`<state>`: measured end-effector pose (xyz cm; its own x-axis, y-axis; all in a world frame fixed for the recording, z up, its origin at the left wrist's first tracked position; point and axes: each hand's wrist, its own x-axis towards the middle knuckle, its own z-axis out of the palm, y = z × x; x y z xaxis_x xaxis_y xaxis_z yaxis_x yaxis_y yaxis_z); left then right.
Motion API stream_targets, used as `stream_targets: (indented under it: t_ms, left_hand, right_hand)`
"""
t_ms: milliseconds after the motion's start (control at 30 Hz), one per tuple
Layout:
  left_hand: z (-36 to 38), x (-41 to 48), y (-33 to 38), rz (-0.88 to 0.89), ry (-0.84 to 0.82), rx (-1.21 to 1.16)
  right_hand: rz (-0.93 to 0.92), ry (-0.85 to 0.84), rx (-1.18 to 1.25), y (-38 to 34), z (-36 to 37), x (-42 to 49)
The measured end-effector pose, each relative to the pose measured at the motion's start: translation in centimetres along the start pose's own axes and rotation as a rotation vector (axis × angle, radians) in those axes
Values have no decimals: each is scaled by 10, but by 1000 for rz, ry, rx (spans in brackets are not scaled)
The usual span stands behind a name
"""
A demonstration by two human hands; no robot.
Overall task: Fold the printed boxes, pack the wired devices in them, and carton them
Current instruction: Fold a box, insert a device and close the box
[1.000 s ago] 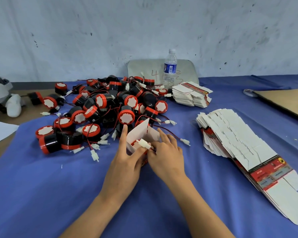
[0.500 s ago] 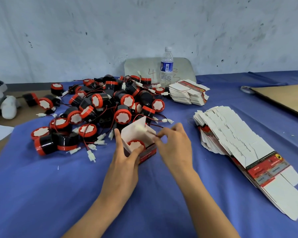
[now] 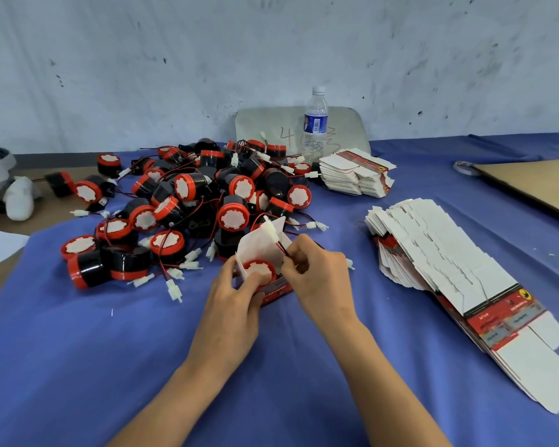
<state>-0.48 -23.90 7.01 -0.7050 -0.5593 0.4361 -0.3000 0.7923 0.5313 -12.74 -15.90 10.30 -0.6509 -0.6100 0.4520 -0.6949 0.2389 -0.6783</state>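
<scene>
A small printed box, red on its side with white flaps standing up, sits on the blue cloth at the centre. Inside it lies a black device with a red-and-white face. My left hand grips the box from the left, thumb pressing on the device's face. My right hand pinches the device's red-and-black wire, and its white connector sticks up above the flaps. A heap of like devices lies behind. Flat printed boxes fan out at the right.
A second stack of flat boxes and a water bottle stand at the back by a grey board. A brown cardboard sheet and a tape roll lie at the far right. A white-and-dark object lies far left.
The device now sits in the box. My right hand has taken the wire and lifted its connector above the flaps; my left thumb has moved onto the device's face.
</scene>
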Motion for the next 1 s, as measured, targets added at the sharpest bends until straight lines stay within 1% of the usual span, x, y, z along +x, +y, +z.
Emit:
stream_targets:
  t_ms: [100,200,367,467,600,767,867,1000]
  left_hand:
    - [-1,1,0,16,-3,-5]
    - [0,0,-2,20,-4,-19]
    - [0,2,-3,10,4,-60]
    - [0,2,-3,36,34,-53]
    - [1,1,-4,36,20,-34]
    - [0,1,-4,33,35,-37]
    - [2,1,-3,-17,23,-15]
    - [4,0,-5,-105,29,33]
  right_hand:
    - [-12,-44,-165,2,5,1]
    - [-33,-137,-305,-2,14,-1]
    - [32,-173,-418,-7,19,0]
    - [89,-233,-449,-10,19,-1]
    - [191,-308,-440,-14,18,0]
    - [230,-373,-427,-16,16,2]
    - [189,-371,-439,-16,16,-1]
    - [44,-305,-548,-13,24,-12]
